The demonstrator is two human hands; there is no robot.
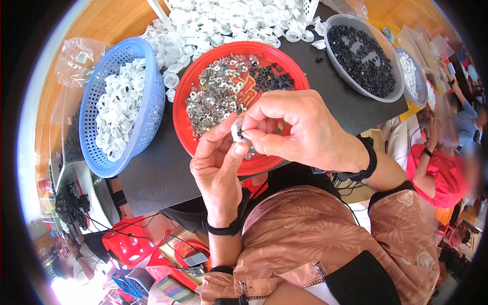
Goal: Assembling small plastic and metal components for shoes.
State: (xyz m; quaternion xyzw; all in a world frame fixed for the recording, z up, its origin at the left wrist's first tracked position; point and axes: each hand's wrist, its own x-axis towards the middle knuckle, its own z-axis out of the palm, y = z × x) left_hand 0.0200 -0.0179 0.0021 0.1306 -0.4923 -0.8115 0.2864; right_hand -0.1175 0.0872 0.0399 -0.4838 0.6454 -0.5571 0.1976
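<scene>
Over the near half of a red round tray (179,113), my two hands meet. My left hand (219,168) pinches a small white plastic ring piece (236,130) between thumb and fingers. My right hand (300,127) is closed at the same piece, its thumb and forefinger pressed against a tiny dark part (243,135) at the ring's edge. The fingers partly cover that part, so its kind cannot be made out. Beneath the hands, the tray holds a heap of small shiny metal clips (216,94) and a pile of small black pieces (272,77).
At the left stands a blue basket (154,96) of white plastic pieces. A large heap of white pieces (234,23) lies behind the tray. On the right is a clear bowl (333,76) of black pieces. The dark table (147,188) ends close to my body; people sit farther right.
</scene>
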